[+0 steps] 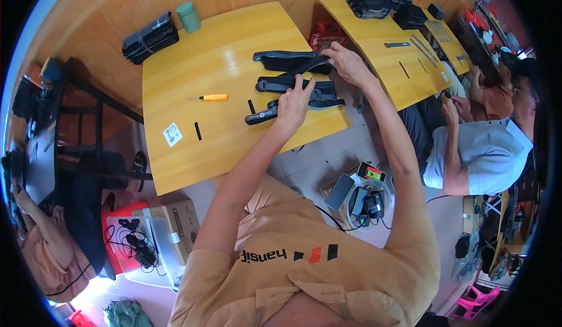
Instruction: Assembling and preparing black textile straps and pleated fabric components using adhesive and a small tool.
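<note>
Inside the near edge of the yellow table, open room is left around a white label and a black strip. Toward the right edge, folded black pieces are touched by the left hand, two fingers spread. Slightly farther, a dark strap is pinched by the right hand's fingertips, past that edge. By the far edge, a green canister is stood.

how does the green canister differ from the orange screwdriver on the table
The green canister stands upright, while the orange screwdriver lies on its side. The canister is a thick cylinder; the screwdriver is slender, with a thin shaft. Both rest on the yellow table.
</note>
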`<state>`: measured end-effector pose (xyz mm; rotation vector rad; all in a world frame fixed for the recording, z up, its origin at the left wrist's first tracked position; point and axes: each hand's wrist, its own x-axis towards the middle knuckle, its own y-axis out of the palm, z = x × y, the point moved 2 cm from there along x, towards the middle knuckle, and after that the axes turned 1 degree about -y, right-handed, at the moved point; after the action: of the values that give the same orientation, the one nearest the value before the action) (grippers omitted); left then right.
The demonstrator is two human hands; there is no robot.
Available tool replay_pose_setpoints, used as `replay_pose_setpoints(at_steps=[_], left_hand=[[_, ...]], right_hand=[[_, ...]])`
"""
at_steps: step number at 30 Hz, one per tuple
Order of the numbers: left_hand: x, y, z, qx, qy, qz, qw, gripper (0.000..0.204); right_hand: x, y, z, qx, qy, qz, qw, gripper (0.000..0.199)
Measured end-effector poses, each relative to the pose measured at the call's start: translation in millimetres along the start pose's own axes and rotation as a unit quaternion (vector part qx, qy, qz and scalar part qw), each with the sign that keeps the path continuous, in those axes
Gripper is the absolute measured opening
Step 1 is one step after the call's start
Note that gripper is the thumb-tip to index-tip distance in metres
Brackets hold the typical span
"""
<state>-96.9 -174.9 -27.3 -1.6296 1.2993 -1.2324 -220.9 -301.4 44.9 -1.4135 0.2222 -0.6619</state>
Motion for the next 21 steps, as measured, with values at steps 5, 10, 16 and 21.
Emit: replay_pose_setpoints(at_steps=[5, 10, 16, 21], left_hand=[[9.3, 8.5, -8.1, -0.007, -0.025, 0.023, 0.999, 0.08], [15.0, 19.4, -7.0, 0.012, -0.052, -0.001, 0.999, 0.083], [18.5, 17.5, -10.0, 0.011, -0.087, -0.047, 0.995, 0.079], [-28.4, -41.2, -7.8, -0.114, -0.088, -0.085, 0.986, 0.069]], right_hand=[[12.5, 40.8, -38.8, 0.292, 0.125, 0.057, 0.946, 0.03], [20.3, 67.7, -32.1, 0.129, 0.024, 0.107, 0.986, 0.032], [4.9, 44.1, -12.1, 0.097, 0.073, -0.047, 0.991, 0.034], [-43.9, 40.3, 7.8, 0.126, 0.131, -0.151, 0.972, 0.037]])
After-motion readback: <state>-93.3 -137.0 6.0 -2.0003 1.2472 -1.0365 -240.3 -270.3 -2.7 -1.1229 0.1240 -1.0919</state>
